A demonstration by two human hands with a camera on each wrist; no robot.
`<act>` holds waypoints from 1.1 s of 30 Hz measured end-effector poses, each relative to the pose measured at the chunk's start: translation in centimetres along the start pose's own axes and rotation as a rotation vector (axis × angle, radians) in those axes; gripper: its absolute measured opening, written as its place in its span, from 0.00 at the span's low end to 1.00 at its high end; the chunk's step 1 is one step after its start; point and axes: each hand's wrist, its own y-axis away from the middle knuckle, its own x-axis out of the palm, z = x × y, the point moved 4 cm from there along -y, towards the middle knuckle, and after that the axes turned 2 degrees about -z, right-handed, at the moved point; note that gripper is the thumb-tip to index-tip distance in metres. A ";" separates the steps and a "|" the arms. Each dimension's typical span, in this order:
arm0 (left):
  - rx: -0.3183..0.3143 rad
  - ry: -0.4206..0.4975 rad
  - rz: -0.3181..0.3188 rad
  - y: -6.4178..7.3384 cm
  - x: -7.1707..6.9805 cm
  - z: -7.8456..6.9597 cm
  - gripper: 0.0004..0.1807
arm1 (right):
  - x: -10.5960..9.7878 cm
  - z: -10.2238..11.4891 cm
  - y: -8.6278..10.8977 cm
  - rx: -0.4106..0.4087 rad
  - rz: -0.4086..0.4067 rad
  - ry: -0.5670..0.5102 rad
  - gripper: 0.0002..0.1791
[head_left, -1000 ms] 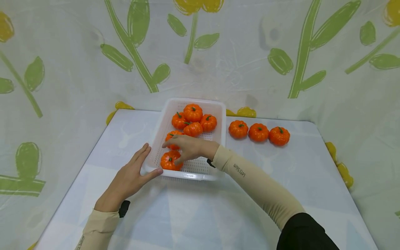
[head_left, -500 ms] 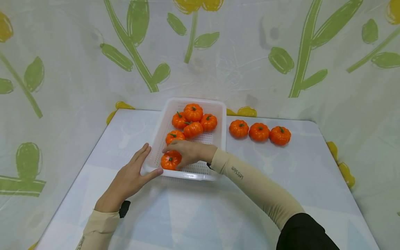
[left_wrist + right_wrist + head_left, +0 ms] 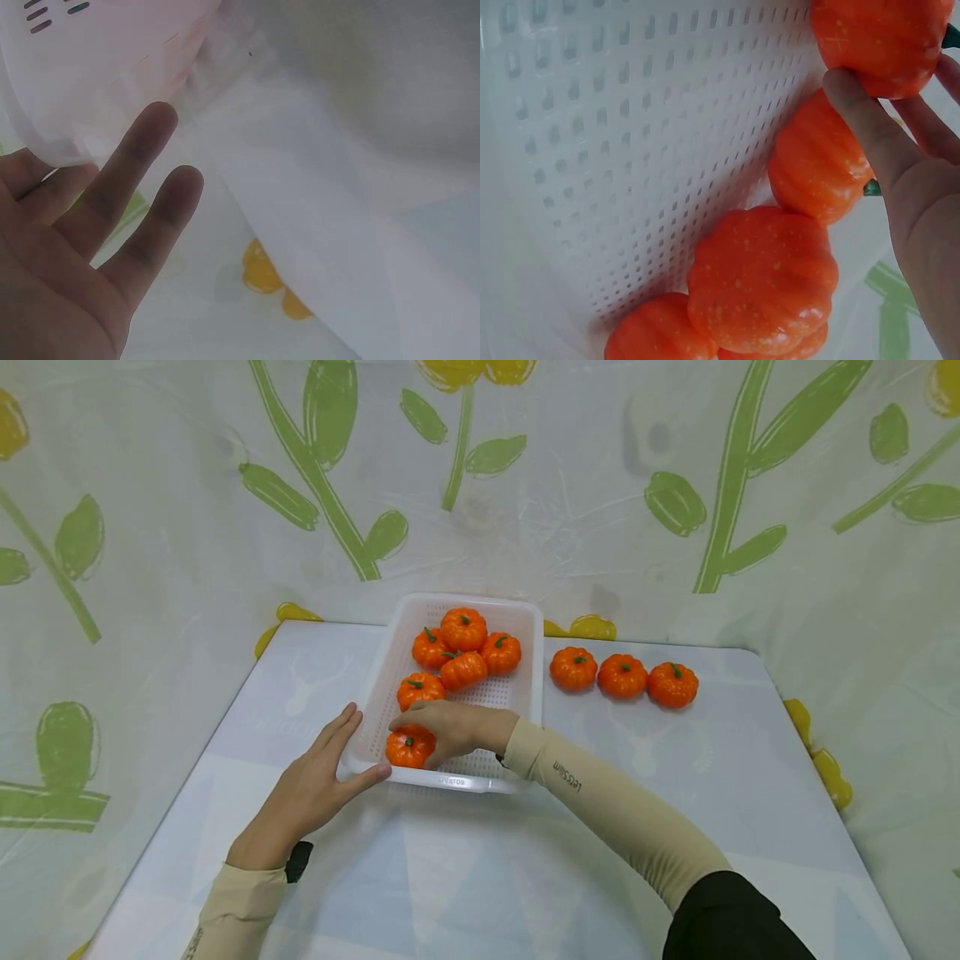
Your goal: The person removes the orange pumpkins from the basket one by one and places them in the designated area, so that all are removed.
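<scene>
A white perforated plastic basket (image 3: pixel 483 783) holds several small orange pumpkins with green stems. In its front left corner, my right hand (image 3: pixel 453 727) grips a pumpkin (image 3: pixel 408 748). The right wrist view shows the thumb (image 3: pixel 870 124) on one side of this pumpkin (image 3: pixel 889 45) and fingers on its other side. Directly behind it sits another pumpkin (image 3: pixel 420 690); a group including a pumpkin (image 3: pixel 463 629) lies at the basket's back. My left hand (image 3: pixel 311 793) rests at the basket's front left corner, fingers straight and thumb at the rim.
Right of the basket, three more pumpkins stand in a row on the table, the middle pumpkin (image 3: pixel 622 677) between two others. The pale table (image 3: pixel 480 877) meets a flower-patterned curtain (image 3: pixel 555 485) at the back and sides.
My right hand has shifted slightly toward the front of the basket, its fingers closing around the front left pumpkin. The left hand and the other pumpkins stay put.
</scene>
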 end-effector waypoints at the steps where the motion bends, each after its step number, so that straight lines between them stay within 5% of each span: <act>1: -0.001 0.000 0.001 0.0 0.0 0.0 0.57 | 0.0 0.0 0.0 0.002 0.001 0.000 0.41; 19: -0.004 -0.001 0.008 0.0 -0.1 -0.1 0.56 | -1.8 0.5 1.1 -0.011 -0.050 0.016 0.42; 33: -0.014 -0.004 0.016 0.0 -0.1 0.0 0.57 | -7.6 0.2 6.6 -0.034 -0.326 -0.103 0.44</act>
